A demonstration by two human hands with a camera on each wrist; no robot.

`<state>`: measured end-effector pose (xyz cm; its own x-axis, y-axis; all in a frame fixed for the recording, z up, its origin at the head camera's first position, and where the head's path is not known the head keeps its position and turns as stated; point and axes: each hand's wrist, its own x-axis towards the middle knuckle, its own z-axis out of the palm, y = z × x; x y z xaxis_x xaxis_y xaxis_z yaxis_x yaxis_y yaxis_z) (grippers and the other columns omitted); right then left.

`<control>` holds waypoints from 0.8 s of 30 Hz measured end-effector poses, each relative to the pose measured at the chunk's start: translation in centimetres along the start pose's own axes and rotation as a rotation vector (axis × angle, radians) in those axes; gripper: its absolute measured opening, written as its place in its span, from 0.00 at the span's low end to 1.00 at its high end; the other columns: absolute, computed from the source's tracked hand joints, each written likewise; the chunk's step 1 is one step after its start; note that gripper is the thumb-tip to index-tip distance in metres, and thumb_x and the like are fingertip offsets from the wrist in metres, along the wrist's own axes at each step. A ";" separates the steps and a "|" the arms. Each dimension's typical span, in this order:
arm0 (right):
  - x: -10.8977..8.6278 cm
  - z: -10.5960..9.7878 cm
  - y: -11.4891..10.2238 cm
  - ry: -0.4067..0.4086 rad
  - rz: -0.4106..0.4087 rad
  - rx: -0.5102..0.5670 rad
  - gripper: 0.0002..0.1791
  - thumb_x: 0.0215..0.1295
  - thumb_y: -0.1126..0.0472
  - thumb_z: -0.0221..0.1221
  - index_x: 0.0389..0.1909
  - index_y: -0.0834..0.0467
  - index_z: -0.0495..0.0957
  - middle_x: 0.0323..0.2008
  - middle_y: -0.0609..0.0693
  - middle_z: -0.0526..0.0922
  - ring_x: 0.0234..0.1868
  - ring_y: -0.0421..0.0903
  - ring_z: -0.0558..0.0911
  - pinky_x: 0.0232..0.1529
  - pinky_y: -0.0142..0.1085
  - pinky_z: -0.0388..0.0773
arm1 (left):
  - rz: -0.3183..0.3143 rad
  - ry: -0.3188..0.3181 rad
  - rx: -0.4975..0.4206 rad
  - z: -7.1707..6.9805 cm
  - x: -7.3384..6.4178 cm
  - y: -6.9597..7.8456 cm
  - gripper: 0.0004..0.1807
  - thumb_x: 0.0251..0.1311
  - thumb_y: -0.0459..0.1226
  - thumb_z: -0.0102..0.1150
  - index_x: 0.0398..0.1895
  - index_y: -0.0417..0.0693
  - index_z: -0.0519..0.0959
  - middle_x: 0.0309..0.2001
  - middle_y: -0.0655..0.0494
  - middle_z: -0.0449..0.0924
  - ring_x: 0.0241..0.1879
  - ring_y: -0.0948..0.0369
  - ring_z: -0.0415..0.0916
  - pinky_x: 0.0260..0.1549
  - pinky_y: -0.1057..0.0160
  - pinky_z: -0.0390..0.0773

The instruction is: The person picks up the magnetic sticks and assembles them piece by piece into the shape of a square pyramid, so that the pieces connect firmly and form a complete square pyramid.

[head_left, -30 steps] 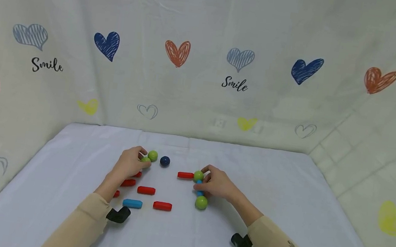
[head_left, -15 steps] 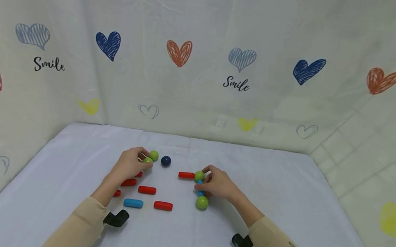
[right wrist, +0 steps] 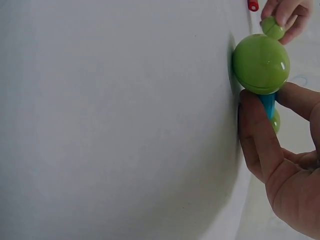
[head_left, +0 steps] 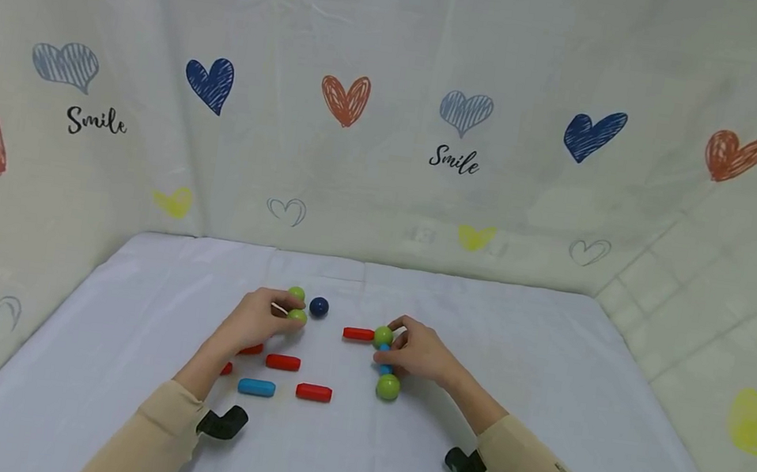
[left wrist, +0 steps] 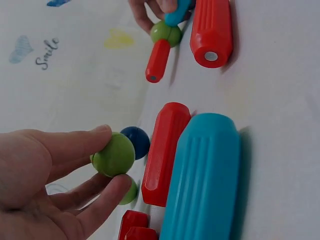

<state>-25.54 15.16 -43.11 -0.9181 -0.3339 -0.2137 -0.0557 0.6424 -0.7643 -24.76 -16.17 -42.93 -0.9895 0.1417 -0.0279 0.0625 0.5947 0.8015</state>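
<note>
Gripping a blue rod, right fingers sit well inside the right table edge; left fingers pinch a green ball.

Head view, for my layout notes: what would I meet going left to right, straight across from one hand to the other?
Green ball in the left hand, navy ball, red rod, green ball at that rod's right end, right hand.

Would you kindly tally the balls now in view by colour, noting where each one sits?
Green balls: 4 (one pinched by the left hand, one beyond it, two joined by the light blue rod in the right hand)
Dark blue ball: 1 (on the table)
Total: 5
</note>
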 end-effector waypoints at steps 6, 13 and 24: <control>0.0 0.0 0.0 -0.001 0.001 -0.007 0.32 0.61 0.55 0.73 0.61 0.62 0.71 0.34 0.51 0.80 0.30 0.45 0.81 0.36 0.37 0.81 | 0.011 -0.032 -0.011 0.3 0.0 -0.1 0.19 0.62 0.40 0.72 0.55 0.46 0.84 0.48 0.52 0.83 0.49 0.52 0.80 0.46 0.55 0.83; 0.0 0.0 0.0 -0.001 0.004 -0.007 0.32 0.61 0.56 0.73 0.61 0.62 0.71 0.34 0.51 0.80 0.29 0.45 0.82 0.37 0.38 0.81 | 0.023 -0.051 -0.028 0.8 0.2 -0.1 0.19 0.62 0.38 0.73 0.54 0.45 0.82 0.48 0.53 0.83 0.50 0.53 0.79 0.50 0.54 0.82; 0.1 -0.1 0.0 -0.008 0.000 -0.004 0.32 0.61 0.55 0.73 0.61 0.62 0.71 0.34 0.51 0.80 0.29 0.46 0.81 0.36 0.38 0.81 | -0.002 -0.083 -0.060 1.9 0.4 0.6 0.19 0.60 0.33 0.73 0.55 0.45 0.83 0.48 0.53 0.81 0.49 0.52 0.78 0.45 0.58 0.83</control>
<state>-25.70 15.21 -43.11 -0.9149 -0.3395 -0.2186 -0.0572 0.6448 -0.7622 -24.89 -14.31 -43.61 -0.9753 0.2071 -0.0765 0.0506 0.5470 0.8356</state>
